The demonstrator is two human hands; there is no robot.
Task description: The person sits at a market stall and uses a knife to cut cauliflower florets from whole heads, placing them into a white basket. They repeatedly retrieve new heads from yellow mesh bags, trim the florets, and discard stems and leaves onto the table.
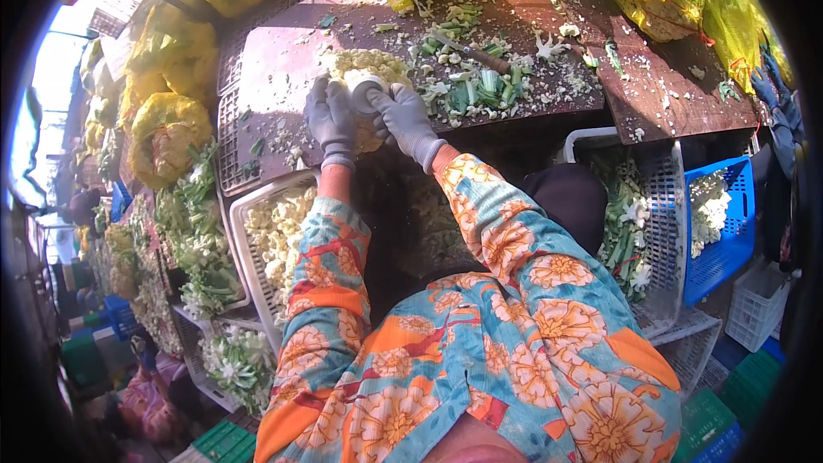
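A cauliflower head (368,63) is held over the near edge of the brown board table (283,67). My left hand (331,117), in a grey glove, grips its left side. My right hand (406,117), gloved alike, grips a round white-rimmed object (368,94) against the cauliflower, its thumb across the face; what the object is exactly I cannot tell. More pale cauliflower (369,136) shows below it between my hands. To the right, a knife with a wooden handle (490,61) lies among green leaf and stem trimmings (487,88).
A white crate of florets (241,215) stands by my left arm. At right are a white crate of leaves (662,206) and a blue crate (720,270) with florets. Yellow mesh sacks (170,138) line the left and back. Another person's blue-gloved hand (765,87) is at far right.
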